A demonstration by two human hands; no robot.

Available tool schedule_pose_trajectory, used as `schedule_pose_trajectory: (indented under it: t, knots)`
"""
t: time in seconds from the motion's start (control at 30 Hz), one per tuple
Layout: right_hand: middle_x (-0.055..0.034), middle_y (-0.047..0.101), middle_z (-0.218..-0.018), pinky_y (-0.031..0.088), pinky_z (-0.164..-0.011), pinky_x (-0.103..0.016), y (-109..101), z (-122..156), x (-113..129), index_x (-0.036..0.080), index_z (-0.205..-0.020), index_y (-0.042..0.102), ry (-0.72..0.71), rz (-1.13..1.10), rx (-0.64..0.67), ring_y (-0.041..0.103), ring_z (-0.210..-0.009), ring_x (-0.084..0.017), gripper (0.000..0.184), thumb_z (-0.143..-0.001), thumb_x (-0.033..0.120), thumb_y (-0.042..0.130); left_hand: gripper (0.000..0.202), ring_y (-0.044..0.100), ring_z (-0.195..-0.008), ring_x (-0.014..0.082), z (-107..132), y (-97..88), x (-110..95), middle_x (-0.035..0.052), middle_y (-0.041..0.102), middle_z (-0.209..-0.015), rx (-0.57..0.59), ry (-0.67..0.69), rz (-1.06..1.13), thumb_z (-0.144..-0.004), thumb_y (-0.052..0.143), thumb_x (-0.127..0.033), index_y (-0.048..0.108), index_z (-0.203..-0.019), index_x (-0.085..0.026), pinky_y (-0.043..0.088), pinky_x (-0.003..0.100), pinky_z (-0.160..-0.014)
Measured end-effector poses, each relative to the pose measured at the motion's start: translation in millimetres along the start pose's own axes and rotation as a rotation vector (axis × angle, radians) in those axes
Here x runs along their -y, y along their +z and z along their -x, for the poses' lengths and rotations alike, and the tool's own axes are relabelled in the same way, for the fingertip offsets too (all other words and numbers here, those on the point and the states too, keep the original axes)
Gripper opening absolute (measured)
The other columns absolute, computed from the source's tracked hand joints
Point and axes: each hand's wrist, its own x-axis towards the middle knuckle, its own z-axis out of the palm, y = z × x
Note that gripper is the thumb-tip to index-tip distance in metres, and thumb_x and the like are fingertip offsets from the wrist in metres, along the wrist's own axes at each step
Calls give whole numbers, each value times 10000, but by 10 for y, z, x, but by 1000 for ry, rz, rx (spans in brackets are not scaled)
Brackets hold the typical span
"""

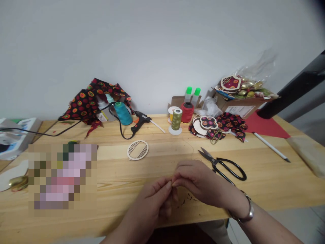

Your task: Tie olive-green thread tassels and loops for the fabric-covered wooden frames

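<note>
Just above the table's near edge, my left hand (154, 200) and my right hand (196, 181) meet, thumbs and fingertips pinched together. Whatever they pinch is too small and covered to make out; a fine thread may run near the right fingers. A bracelet circles my right wrist. Black-handled scissors (214, 161) lie beside my right hand, blades slightly apart, partly behind the forearm. Small dark scraps (189, 198) are scattered on the wood under my right hand. Farther off to the left lies an oval wooden frame (132, 151) with lattice cutouts.
Along the wall stand patterned fabric (76, 105), a teal thread cone (123, 113), a black glue gun (141, 121), an olive thread spool (176, 121), fabric-covered pieces (208, 122) and a cardboard box (238, 109). A white pen (270, 146) lies right; a blurred-out patch (63, 176) covers the left.
</note>
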Motion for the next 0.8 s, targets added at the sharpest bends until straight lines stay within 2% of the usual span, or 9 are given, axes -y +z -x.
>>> schedule_pose_trajectory:
  t: [0.17,0.4,0.5,0.57,0.63,0.7,0.8]
  knots:
    - [-5,615,-720,387,-621,-194,31,-2,-29,141,-770,646,-15,-38,-8,557,-684,-110,124,-853,93,567,213,285,-438,40,-1,-27,7,-42,472,-580,-51,-28,-23,-775,660,-342,666,-785,-130,187,185,-408]
    - [-4,629,-746,412,-644,-193,73,7,-86,153,-804,673,-30,-102,-9,575,-706,-108,114,-849,93,587,294,226,-362,11,-32,-69,40,-61,449,-495,-114,-85,16,-683,740,-389,610,-620,-132,110,180,-356]
    - [2,624,-731,423,-634,-192,105,-21,-116,158,-785,660,-47,-120,-57,575,-690,-106,123,-856,98,580,294,224,-345,5,-36,-74,61,-59,458,-481,-127,-102,30,-669,754,-378,611,-606,-130,90,180,-347]
    - [-5,631,-769,445,-664,-202,108,-25,-140,167,-815,651,-45,-116,-135,584,-727,-115,123,-870,106,559,306,229,-337,4,-33,-68,69,-59,459,-464,-143,-106,43,-658,764,-369,593,-566,-132,85,182,-344]
    - [-32,645,-863,468,-736,-240,78,20,-176,175,-885,642,1,-50,-263,594,-817,-141,115,-881,127,537,308,235,-331,4,-27,-63,70,-59,462,-450,-175,-105,59,-647,774,-356,585,-545,-135,83,182,-344]
    - [-73,653,-947,477,-809,-313,18,146,-235,171,-942,635,104,118,-386,592,-903,-189,128,-887,169,520,279,236,-329,4,-24,-66,66,-63,457,-437,-209,-95,71,-650,774,-346,612,-572,-132,82,180,-347]
    - [-135,662,-977,491,-815,-424,-82,479,-374,136,-980,640,340,453,-432,601,-904,-268,207,-887,238,486,226,237,-339,10,-28,-84,61,-76,424,-424,-250,-54,92,-674,756,-331,669,-661,-122,97,176,-355]
